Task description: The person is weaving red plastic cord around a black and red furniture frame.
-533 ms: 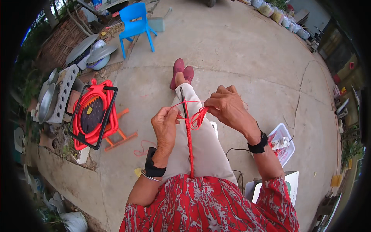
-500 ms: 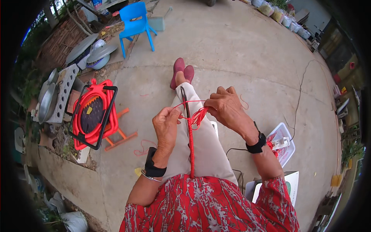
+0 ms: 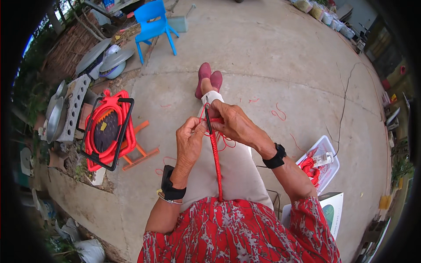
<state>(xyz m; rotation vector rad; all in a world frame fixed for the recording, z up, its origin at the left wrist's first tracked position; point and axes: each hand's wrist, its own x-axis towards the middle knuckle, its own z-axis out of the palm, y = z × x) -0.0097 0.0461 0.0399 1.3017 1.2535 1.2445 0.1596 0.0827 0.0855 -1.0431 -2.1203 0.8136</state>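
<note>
A dark rod with a hooked far end [image 3: 208, 115] runs over my lap toward my waist. Red cord wrapping [image 3: 217, 168] covers its near part in a tight braid. My left hand [image 3: 190, 136] pinches red cord just left of the rod, at the far end of the wrapping. Close against the rod from the right, my right hand [image 3: 230, 120] has its fingers closed on the cord too. Loose loops of red cord [image 3: 226, 141] hang below the right hand. My fingers hide where the cord crosses the rod.
To the right sits a white plastic basket [image 3: 335, 164] with red cord inside, beside a white box [image 3: 337, 210]. A red folding stool with black legs [image 3: 127, 136] stands at left. Farther off are a blue chair [image 3: 151, 24] and metal pans [image 3: 55, 116]. Cord scraps [image 3: 279, 113] lie about.
My right hand has moved left, from holding a cord bundle out to the right, to the rod beside my left hand. The stretched strand is now drawn in around the rod.
</note>
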